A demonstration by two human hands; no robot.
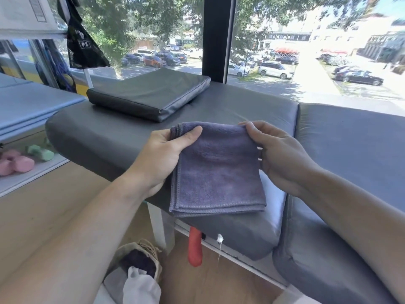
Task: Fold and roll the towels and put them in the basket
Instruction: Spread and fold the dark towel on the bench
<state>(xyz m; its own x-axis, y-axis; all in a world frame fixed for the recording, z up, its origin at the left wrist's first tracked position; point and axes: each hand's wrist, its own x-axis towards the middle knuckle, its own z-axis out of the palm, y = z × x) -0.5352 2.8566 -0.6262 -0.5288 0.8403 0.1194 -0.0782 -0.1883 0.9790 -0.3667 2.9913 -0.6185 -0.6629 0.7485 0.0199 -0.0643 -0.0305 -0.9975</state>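
Both hands pinch the top edge of a folded purple towel (217,167) at centre frame: the left hand (162,156) clamps the upper-left corner under its thumb, the right hand (278,156) takes the upper-right corner with thumb in front and fingers hidden behind. Towel hangs from that grip with its long axis running top to bottom, lower hem draped on the grey padded surface (109,132), equally near both hands. Forearms reach in from the lower corners, and the basket (151,251), already holding dark and white cloth, sits at bottom centre-left, nearer the left hand.
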